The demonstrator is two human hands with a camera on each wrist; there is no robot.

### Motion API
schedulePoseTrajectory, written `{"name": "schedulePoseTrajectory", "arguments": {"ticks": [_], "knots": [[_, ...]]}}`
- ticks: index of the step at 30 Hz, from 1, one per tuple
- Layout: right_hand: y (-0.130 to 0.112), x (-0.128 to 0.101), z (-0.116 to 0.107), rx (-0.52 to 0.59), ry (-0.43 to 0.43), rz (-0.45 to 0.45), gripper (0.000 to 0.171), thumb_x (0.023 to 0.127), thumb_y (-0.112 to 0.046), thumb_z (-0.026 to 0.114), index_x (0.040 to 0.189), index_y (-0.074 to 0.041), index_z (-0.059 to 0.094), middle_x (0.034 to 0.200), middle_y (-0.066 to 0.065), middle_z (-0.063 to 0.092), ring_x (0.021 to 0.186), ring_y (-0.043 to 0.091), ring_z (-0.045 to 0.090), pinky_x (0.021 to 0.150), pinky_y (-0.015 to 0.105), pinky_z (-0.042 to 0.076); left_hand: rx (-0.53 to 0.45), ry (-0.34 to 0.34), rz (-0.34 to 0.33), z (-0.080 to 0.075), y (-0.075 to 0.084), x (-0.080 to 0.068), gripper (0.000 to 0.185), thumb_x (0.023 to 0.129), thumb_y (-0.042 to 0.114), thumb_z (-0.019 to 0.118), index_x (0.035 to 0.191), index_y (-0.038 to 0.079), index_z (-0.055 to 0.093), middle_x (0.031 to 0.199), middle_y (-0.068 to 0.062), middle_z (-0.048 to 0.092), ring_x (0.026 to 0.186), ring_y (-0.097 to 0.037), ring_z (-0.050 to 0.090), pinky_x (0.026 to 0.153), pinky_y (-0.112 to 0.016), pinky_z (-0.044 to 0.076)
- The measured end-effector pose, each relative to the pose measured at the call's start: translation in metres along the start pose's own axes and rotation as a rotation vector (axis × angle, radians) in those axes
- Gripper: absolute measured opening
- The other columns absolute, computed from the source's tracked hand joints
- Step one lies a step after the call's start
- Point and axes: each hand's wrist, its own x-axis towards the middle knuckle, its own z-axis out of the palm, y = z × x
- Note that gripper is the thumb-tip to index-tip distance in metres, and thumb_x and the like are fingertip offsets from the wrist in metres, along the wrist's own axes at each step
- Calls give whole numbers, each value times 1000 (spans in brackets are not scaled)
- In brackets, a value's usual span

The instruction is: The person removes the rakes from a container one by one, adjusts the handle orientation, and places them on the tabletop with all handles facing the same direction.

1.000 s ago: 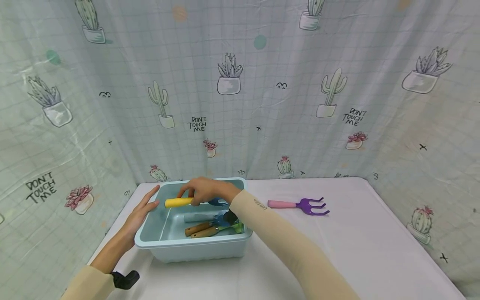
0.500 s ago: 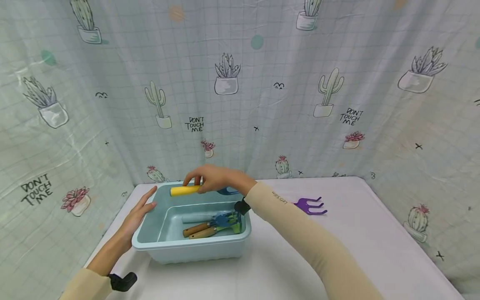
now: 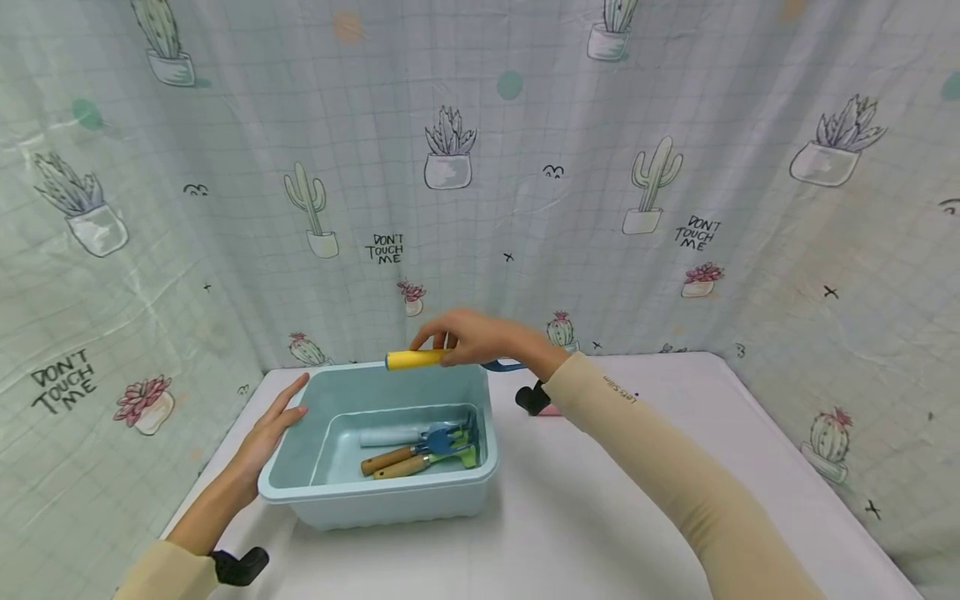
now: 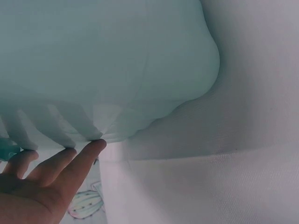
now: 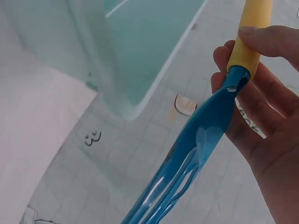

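Above the far rim of the pale blue plastic bin [image 3: 378, 492], the right hand [image 3: 480, 337] grips a yellow-handled blue trowel [image 3: 417, 359], now lifted clear and carried rightward. The left hand [image 3: 270, 433] stays flat, fingers straight, against the bin's left wall, steadying it.

Both arms wear tan sleeves [image 3: 675, 467] — small dark lettering on the right one — with black wrist mounts [image 3: 238, 565].

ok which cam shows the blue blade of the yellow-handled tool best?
Right wrist: the blue blade fills the frame, running down from the yellow handle that the right hand grips. The head view shows mainly the handle; the hand hides nearly all of the blade. Left wrist shows none of it.
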Motion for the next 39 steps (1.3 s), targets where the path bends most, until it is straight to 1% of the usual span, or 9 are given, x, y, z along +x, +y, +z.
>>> {"name": "schedulePoseTrajectory", "arguments": {"ticks": [8, 13, 18, 22, 27, 33, 39], "knots": [[18, -27, -5, -30, 38, 20, 41, 95, -5, 67, 133, -19, 70, 121, 6, 72, 97, 18, 69, 88, 26, 59, 17, 3, -5, 1, -1, 2, 65, 112, 40, 32, 166, 40, -4, 175, -6, -13, 160, -48, 3, 120, -73, 18], [27, -46, -9, -24, 58, 68, 39, 96, -7, 66, 132, -20, 70, 121, 7, 72, 99, 19, 69, 86, 27, 60, 18, 5, 5, 1, -2, 2, 65, 113, 40, 33, 166, 39, -4, 175, -6, -12, 160, -48, 3, 120, -74, 16], [39, -64, -11, -35, 76, 117, 37, 96, -8, 68, 130, -21, 72, 115, 6, 73, 99, 20, 69, 86, 30, 60, 27, 8, 21, 1, -4, 3, 65, 113, 41, 32, 166, 39, -4, 176, -8, -10, 160, -50, 4, 119, -74, 18], [49, -80, -9, -27, 88, 165, 38, 94, -7, 69, 128, -22, 73, 111, 4, 73, 100, 19, 68, 85, 32, 60, 31, 8, 19, 0, -4, 3, 65, 112, 41, 32, 166, 40, -4, 176, -8, -10, 160, -50, 5, 119, -74, 19], [64, -99, -2, -4, 112, 208, 38, 93, -6, 72, 127, -23, 74, 108, 3, 73, 97, 18, 68, 83, 30, 61, 41, 11, 10, 0, -3, 3, 65, 112, 42, 32, 166, 40, -5, 176, -7, -11, 160, -49, 4, 119, -75, 18], [80, -119, 13, 23, 97, 268, 39, 93, -9, 73, 129, -25, 73, 106, 2, 75, 94, 15, 69, 79, 28, 61, 37, 7, 7, 1, -1, 3, 65, 112, 43, 32, 166, 40, -5, 176, -8, -11, 159, -50, 6, 119, -72, 22], [95, -138, 30, 60, 93, 291, 36, 93, -10, 74, 126, -25, 73, 105, 0, 74, 93, 13, 67, 83, 30, 61, 42, 10, 5, 0, -1, 1, 65, 112, 43, 31, 166, 40, -5, 176, -8, -11, 159, -50, 6, 119, -73, 21]]}}
